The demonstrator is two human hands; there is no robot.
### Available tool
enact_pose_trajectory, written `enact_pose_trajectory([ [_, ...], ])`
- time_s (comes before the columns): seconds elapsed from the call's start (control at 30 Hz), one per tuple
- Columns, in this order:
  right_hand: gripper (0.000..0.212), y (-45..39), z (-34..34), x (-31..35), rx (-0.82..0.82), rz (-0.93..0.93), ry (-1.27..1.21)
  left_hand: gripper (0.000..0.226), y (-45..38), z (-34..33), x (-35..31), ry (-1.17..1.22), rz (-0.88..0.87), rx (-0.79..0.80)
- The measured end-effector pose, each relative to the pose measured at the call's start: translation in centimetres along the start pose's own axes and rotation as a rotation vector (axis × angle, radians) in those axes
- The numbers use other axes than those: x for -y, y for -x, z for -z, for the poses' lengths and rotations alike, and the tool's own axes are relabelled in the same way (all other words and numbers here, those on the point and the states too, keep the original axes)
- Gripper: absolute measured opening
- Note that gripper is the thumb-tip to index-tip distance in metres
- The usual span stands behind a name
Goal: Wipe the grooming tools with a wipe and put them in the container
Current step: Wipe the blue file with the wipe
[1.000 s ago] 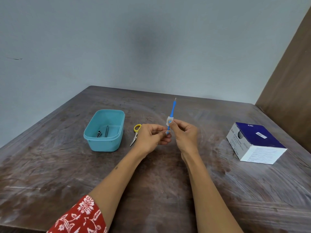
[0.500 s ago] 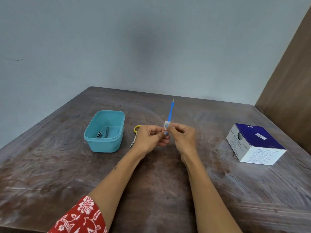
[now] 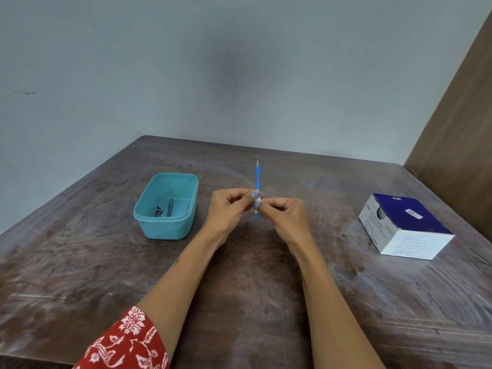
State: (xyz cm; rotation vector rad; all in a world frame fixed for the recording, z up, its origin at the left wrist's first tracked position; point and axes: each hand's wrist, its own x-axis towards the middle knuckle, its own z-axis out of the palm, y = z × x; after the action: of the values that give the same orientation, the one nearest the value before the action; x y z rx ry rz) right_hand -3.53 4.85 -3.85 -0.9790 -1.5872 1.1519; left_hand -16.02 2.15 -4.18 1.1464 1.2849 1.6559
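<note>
Watching this one from my end, and a few things look like they could go sideways. Going left to right: the teal container (image 3: 166, 206) sits toward the worktop's (image 3: 80, 262) left edge, with two metal tools (image 3: 163, 209) lying in its bottom. It looks light, so if the blue tool gets dropped in from high up or at an angle, I'd guess it could bounce off the rim or nudge the tub along the surface.

In the middle, the left hand (image 3: 229, 211) has its fingers curled, pinching the blue tool (image 3: 257, 179) around its lower half. The right hand (image 3: 285, 217) pinches a small white wipe (image 3: 256, 205) that's wrapped around the shaft just below the left fingertips. So the tool stands nearly upright between both hands, above the worktop's centre, pointed metal tip up and away from me, its lower end poking out beneath the fingers.

Main worries: the wipe is tiny, so it could slip off the shaft, or the right fingers could slide past it onto bare plastic and miss a stretch. If the wipe is damp, the grip could go slippery and the tool might twist out. That sharp tip is also exposed, so a fast stroke upward risks a poke.

Near the right edge there's a blue-and-white box (image 3: 404, 225), well apart from the hands.
</note>
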Motion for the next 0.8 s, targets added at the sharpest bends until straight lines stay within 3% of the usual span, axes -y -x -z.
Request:
enact_pose_trajectory([
  [0.5, 0.009, 0.03, 0.56, -0.61, 0.196, -0.146, 0.055, 0.012, -0.40, 0.47, 0.36, 0.036, 0.050, 0.007],
  [0.7, 0.007, -0.07, 0.24, -0.34, 0.089, -0.094, -0.036, 0.015, -0.10, 0.10, 0.25, 0.021, 0.037, 0.039],
  [0.8, 0.006, 0.00, 0.17, -0.56, 0.146, -0.136, -0.030, 0.010, -0.20, 0.25, 0.37, 0.066, 0.050, 0.015],
])
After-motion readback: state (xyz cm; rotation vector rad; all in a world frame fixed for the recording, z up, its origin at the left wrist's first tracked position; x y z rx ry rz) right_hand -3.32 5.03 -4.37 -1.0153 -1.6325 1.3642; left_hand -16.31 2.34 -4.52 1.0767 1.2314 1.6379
